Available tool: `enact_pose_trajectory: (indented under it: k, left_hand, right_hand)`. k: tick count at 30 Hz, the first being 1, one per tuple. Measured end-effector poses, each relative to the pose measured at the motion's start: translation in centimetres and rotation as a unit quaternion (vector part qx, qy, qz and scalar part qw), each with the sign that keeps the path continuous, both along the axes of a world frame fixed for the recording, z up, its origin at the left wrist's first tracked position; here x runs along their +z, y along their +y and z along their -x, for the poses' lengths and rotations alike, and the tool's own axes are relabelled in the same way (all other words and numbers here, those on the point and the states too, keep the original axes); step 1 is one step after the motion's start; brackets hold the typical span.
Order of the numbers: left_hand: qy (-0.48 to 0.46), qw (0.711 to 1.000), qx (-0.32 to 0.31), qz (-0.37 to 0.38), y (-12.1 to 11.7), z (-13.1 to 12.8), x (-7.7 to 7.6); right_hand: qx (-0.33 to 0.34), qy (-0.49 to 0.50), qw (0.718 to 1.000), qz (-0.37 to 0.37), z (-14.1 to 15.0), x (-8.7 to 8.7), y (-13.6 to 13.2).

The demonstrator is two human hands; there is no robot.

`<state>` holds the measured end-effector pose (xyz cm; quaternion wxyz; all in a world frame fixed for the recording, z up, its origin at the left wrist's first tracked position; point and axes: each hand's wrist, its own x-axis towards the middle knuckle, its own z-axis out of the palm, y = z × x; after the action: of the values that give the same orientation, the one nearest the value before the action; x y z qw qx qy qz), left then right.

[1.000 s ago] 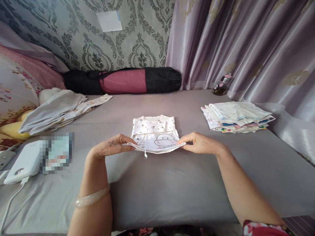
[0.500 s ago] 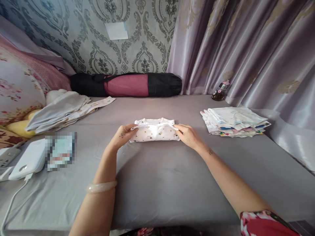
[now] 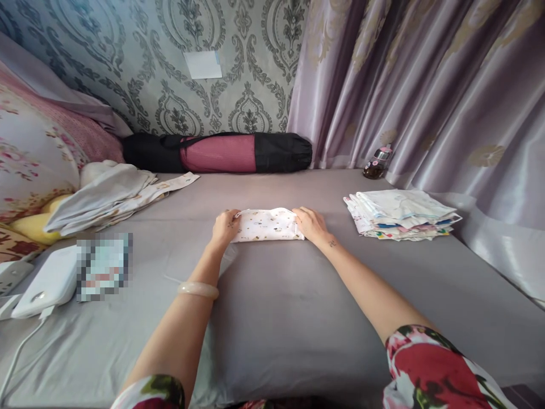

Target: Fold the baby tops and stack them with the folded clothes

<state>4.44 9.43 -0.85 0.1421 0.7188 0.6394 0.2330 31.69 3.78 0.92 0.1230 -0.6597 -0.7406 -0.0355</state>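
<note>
A small white baby garment with tiny printed figures lies folded into a narrow band in the middle of the grey bed sheet. My left hand rests on its left end with the fingers curled down over the cloth. At the right end, my right hand presses on the fabric with fingers together. Both arms reach forward from the near edge; a pale bangle circles my left wrist.
A stack of folded clothes sits to the right. Unfolded clothes lie piled at the left by floral pillows. A black-and-pink rolled mat bag lies along the wall, a small bottle by the curtain, and a white device with cable near left.
Both hands lifted the garment's near edge and folded it away over the far half. The garment now lies as a narrow band, with the hands pressing on its two ends.
</note>
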Motion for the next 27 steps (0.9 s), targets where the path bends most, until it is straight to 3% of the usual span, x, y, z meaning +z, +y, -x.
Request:
enact_pose_trajectory:
  k: [7,14,27]
  left_hand:
    - [0.027,0.999,0.047,-0.001,0.5,-0.6,-0.7]
    - [-0.005,0.996,0.08,-0.028,0.7,-0.5,-1.3]
    - [-0.05,0.991,0.12,0.004,0.4,-0.9,-0.9]
  right_hand:
    - [-0.06,0.084,0.994,0.035,-0.5,-1.1,1.3]
    - [-0.175,0.21,0.958,0.085,-0.5,-1.8,2.7]
    - [-0.22,0.192,0.954,0.073,0.5,-1.9,3.0]
